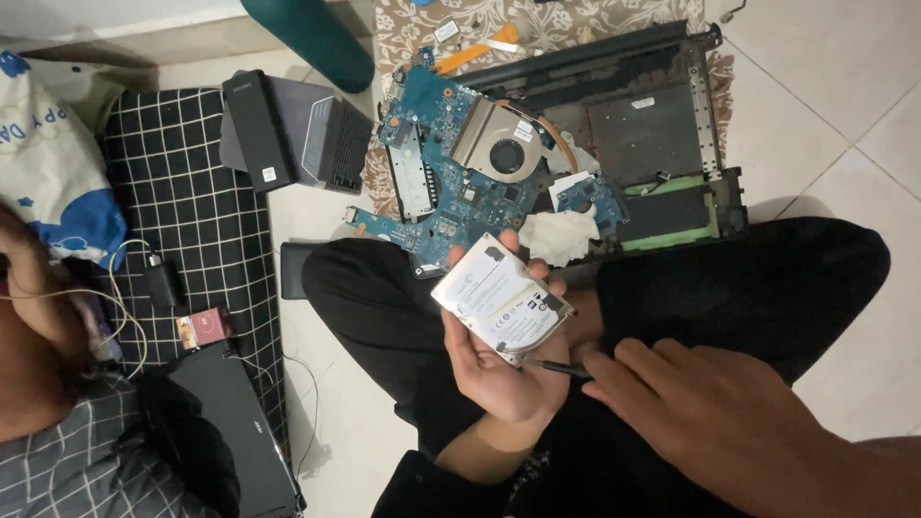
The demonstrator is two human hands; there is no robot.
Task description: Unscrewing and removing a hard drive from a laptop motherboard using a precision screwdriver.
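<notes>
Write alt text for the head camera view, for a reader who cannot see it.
Seen from above, a seated person's left hand holds up a silver hard drive, while the right hand holds a thin dark tool against its lower edge. Beyond their black-clad knees, a blue circuit board with a fan lies beside an opened laptop shell on the tiled floor.

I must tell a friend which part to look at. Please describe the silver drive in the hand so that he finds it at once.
Start at the opened laptop base on the floor, with its blue circuit board and round fan. Just below the board, the left hand holds up a flat silver hard drive. It alone is a shiny metal rectangle with a white label.
</notes>
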